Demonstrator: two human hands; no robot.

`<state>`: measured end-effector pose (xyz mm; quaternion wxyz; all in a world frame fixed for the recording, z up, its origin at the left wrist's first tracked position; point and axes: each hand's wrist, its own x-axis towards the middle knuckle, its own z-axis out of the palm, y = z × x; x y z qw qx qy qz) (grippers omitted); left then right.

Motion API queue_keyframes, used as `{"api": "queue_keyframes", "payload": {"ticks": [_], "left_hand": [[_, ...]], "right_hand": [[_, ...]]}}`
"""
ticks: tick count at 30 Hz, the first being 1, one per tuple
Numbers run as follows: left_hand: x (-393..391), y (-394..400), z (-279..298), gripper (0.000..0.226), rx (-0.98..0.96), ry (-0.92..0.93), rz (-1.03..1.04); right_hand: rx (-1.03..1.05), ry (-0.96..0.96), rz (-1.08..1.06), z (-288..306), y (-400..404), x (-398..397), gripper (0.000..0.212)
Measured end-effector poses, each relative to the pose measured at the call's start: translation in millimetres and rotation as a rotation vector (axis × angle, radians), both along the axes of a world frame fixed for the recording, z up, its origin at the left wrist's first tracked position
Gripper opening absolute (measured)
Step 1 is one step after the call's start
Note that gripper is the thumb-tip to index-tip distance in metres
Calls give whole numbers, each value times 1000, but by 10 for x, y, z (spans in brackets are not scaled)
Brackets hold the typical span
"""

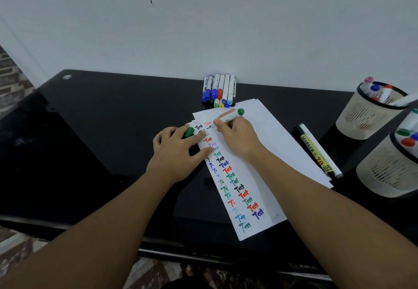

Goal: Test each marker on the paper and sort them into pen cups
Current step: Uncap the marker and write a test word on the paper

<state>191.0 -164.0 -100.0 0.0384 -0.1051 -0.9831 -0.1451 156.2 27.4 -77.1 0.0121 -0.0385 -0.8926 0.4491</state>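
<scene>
- Both forearms reach in from the bottom edge toward the paper, a white sheet lying at an angle on the black table, with further sheets under it.
- Gripped in the right hand is a green marker: fingers curl round the white barrel, the tip is down on the paper near its far end, and the green end points up and to the right.
- Two columns of small coloured test words run down the sheet's left side, in black, red, green, blue and purple.
- On the left hand, the fingers are spread and press the paper's left edge, while the thumb and forefinger pinch the green cap.
- Beyond the paper, a bundle of markers lies against the wall.
- Just right of the paper lie a yellow-labelled black marker and a white marker, side by side.
- Farther right stand two beige slotted pen cups, the far one and the near one, each holding markers.
</scene>
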Motion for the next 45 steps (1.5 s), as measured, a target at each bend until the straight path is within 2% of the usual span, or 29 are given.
{"api": "queue_keyframes", "payload": {"ticks": [6, 13, 21, 40, 45], "left_hand": [[-5, -5, 5, 61, 10, -6, 5], [-4, -2, 14, 62, 15, -14, 4], [8, 0, 24, 61, 21, -16, 9], [-13, -9, 2, 63, 10, -15, 10], [-22, -2, 4, 64, -4, -27, 12]], "right_hand": [[9, 1, 44, 32, -5, 31, 40], [-76, 19, -14, 26, 14, 48, 35], [-3, -1, -9, -19, 15, -4, 41], [26, 11, -11, -3, 13, 2, 41], [-22, 14, -24, -9, 27, 4, 42]]}}
